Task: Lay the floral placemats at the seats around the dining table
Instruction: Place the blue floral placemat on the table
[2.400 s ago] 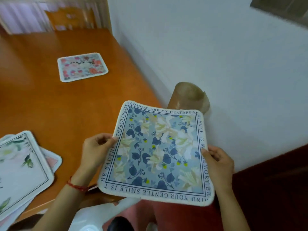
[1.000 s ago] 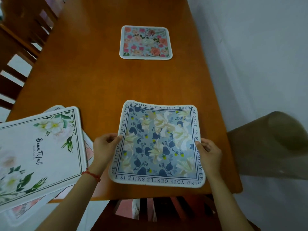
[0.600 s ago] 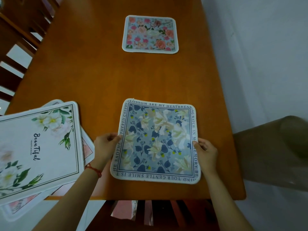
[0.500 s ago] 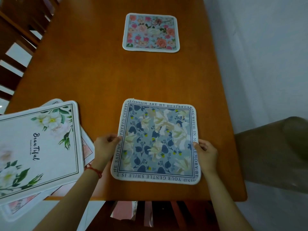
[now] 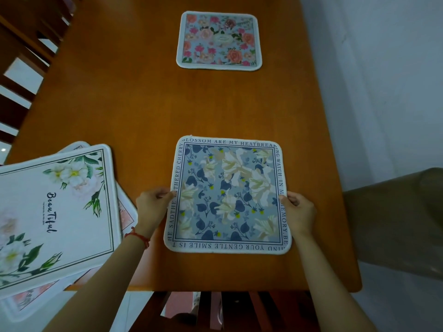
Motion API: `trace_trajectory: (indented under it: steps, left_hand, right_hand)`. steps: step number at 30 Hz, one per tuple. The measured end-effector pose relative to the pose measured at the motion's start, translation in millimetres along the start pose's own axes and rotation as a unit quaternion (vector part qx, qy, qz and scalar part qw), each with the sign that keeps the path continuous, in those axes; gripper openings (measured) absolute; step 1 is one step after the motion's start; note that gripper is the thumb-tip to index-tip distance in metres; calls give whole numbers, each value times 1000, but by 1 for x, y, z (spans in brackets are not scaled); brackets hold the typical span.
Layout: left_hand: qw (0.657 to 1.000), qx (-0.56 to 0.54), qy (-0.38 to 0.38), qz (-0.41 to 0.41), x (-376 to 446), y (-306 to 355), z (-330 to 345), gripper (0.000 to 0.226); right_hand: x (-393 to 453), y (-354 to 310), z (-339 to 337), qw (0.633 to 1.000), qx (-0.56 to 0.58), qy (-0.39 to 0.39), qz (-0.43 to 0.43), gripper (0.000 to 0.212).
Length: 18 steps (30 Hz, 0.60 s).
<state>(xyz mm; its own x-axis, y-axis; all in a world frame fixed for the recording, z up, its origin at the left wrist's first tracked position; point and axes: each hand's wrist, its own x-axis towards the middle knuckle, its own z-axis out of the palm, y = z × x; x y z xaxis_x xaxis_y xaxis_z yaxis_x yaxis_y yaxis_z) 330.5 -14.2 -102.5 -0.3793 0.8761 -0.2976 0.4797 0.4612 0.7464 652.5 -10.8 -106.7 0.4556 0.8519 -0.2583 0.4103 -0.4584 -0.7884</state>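
Hands are still pinching the blue mat (image 5: 227, 195) at mid-height, the left hand (image 5: 152, 208) closed on its left border and the right hand (image 5: 298, 213) closed on its right border, thumbs on top. Against the view from half a second ago, almost nothing is changing: the blue mat is lying flat on the table (image 5: 148, 99), squared to the near edge just as it was, and the grip is staying where it was. Over the longer stretch the change is plain, since the mat was being held up in the air beside the table's corner and is now resting on the wood at the near seat.

Well apart from it, the pink mat (image 5: 219, 40) is sitting flat at the far seat, in line with the blue one. To the left, a stack of mats (image 5: 55, 212) is overhanging the near edge of the table; its top piece is running off the left of the frame, and the ones beneath are showing only as slivers of pink and white border. Fingers under the blue mat's edges are hidden, so it may be that the borders are lifting slightly off the wood. Chair slats (image 5: 239, 310) below the near edge are dark and hard to read. A red string (image 5: 137, 236) is circling the left wrist.
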Motion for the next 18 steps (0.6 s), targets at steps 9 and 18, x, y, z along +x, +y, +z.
trace_trajectory:
  steps: [9, 18]
  left_hand:
    - [1000, -18, -4, -10, -3, -3, 1, 13]
    - [999, -24, -18, -19, -6, -7, 3, 14]
  right_hand:
    - [-5, 7, -5, 999, 29, -13, -4, 18]
    - [-7, 5, -7, 999, 39, -17, -5, 20]
